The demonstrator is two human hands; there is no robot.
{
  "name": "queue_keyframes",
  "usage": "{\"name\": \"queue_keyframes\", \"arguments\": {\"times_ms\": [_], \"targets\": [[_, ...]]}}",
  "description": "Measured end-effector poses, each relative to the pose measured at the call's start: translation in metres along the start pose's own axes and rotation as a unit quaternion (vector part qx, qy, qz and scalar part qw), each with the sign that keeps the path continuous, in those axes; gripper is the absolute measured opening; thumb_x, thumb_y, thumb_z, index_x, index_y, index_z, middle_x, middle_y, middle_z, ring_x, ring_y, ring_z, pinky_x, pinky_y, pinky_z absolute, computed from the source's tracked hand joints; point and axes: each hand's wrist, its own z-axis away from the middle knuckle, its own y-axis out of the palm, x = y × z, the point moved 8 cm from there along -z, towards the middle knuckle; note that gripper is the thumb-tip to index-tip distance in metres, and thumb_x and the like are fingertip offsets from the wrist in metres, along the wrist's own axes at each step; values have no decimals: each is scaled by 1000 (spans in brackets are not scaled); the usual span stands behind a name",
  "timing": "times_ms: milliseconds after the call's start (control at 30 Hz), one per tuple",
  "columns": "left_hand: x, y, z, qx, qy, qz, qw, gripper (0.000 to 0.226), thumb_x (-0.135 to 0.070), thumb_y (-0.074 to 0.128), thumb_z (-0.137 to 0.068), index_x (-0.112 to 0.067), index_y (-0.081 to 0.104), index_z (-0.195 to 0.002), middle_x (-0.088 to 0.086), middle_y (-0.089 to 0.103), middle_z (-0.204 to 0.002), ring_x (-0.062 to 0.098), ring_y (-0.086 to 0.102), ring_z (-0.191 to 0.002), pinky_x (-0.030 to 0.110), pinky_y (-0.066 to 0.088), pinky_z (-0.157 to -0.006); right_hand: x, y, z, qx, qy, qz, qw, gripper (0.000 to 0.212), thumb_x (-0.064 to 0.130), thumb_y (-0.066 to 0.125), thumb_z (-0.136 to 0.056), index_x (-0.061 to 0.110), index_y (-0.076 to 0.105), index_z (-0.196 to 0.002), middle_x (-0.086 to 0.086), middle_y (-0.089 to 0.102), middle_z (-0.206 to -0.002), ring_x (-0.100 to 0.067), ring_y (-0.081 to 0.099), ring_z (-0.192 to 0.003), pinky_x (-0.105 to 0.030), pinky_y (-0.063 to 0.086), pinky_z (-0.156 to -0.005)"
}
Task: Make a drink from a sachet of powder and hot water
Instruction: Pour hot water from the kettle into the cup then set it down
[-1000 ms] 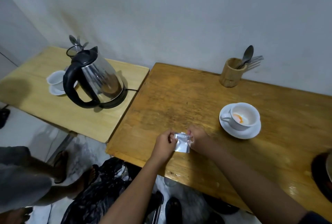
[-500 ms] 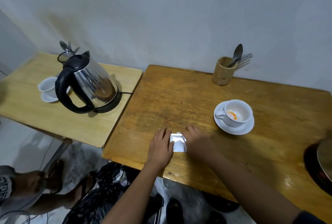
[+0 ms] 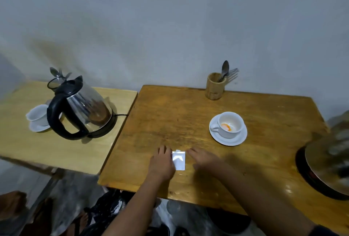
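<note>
- Head view: the sachet (image 3: 178,160) is seen lying flat near the front edge of the darker wooden bench (image 3: 273,160), a small, thin, silvery-white foil rectangle with a torn-looking tab at its top
- The left hand (image 3: 162,164) is laid palm down with fingers loosely spread, its edge touching the sachet's left side; nothing is gripped
- The right hand (image 3: 203,158) is blurred, flat and open just beside the sachet's right side; nothing is held
- The sachet is judged very light, limp and slippery; it would best be pinched at a corner or the top seam
- The white cup (image 3: 230,124), glazed and fragile, is set on a saucer (image 3: 238,140) toward the right side, with an orange trace inside
- The steel kettle (image 3: 81,107), likely heavy and hot, is best taken by its black handle; it stands on the paler bench (image 3: 28,150) at the left
</note>
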Motion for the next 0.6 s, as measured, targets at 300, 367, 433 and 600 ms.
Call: {"name": "queue_keyframes", "arguments": {"times_ms": [300, 367, 433, 600], "targets": [[-77, -35, -43, 18, 35, 142, 989, 36, -10, 44, -90, -1, 46, -125, 21, 47, -132, 35, 45, -122, 36, 37, -100, -60, -124, 96, -248, 62, -114, 960, 30, 28, 37, -94, 28, 51, -121, 0, 65, -111, -25, 61, -97, -38, 51, -80], [-108, -43, -50, 13, 66, 200, 977, 37, -13, 39, -95, 1, 44, -128, 23, 47, -134, 35, 45, -123, 35, 36, -101, -81, -158, 128, -317, 73, -118, 938, 28, 23, 42, -94, 20, 55, -118, -5, 66, -111, -27, 61, -98, -35, 48, -78], [-132, -46, -56, 10, 80, 250, 965, 36, -14, 37, -97, 4, 43, -128, 25, 46, -134, 36, 45, -122, 35, 36, -100, -108, -189, 168, -390, 95, -118, 908, 25, 18, 46, -94, 11, 58, -115, -9, 67, -111, -26, 61, -102, -35, 47, -81], [-166, -43, -72, -2, 70, 325, 943, 36, -15, 35, -98, 6, 44, -126, 25, 48, -133, 38, 47, -120, 40, 37, -99, -179, -230, 285, -564, 195, -130, 792, 22, 18, 46, -95, 11, 59, -112, -8, 65, -106, -24, 60, -99, -39, 49, -84]]}}
